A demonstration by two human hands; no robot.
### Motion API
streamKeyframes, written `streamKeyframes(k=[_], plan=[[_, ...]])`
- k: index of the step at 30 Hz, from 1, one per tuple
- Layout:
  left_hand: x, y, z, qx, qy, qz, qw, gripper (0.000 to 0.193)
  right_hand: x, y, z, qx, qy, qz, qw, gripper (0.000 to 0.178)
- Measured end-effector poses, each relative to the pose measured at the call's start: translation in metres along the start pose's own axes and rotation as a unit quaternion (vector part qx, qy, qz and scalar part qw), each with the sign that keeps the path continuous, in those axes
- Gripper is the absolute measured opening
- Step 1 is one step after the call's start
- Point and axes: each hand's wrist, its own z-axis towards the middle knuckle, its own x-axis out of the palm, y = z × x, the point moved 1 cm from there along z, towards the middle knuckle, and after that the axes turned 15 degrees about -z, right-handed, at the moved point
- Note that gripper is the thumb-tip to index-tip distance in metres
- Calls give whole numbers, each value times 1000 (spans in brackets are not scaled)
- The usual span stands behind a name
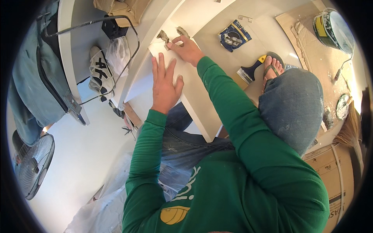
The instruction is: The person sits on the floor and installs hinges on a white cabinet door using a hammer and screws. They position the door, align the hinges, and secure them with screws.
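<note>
A white cabinet door (pixel 190 93) stands out from the white cabinet frame (pixel 145 42), its narrow end toward my lap. My left hand (pixel 167 87) lies against the door with its fingers stretched and spread. Farther up, my right hand (pixel 188 51) has its thumb and forefinger drawn together at a metal hinge (pixel 163 37), where the door meets the frame. The fingertips touch the hinge's near end; my fingers partly hide the contact. A second hinge-like metal piece (pixel 182 32) sits just beyond them.
Shoes (pixel 101 70) and a clear plastic bag (pixel 117 52) fill the shelf at left, beside a hanging blue bag (pixel 37 81). On the floor at right lie a dark blue packet (pixel 235 35) with metal hardware, a scraper (pixel 251 70) and a paint bucket (pixel 336 31). A fan (pixel 35 165) stands left.
</note>
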Motion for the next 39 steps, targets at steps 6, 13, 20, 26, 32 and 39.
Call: streamKeyframes(k=[6,13,20,26,32,39], plan=[[0,6,2,16,-10,-22,1000,57,5,3,-4,-15,-42,-5,999,54],[0,4,3,7,-7,-27,1000,58,-2,3,-3,-31,-15,-13,999,53],[2,3,5,7,-5,-22,1000,56,4,4,-4,-40,-35,-78,996,46],[-2,2,7,-11,-2,-25,1000,54,9,0,-12,-168,-126,-55,976,28],[-2,6,6,-6,0,-16,1000,53,6,-6,-11,-126,-101,-17,987,31],[-2,5,7,3,-7,-16,1000,54,-4,-6,-5,-35,-38,74,996,30]])
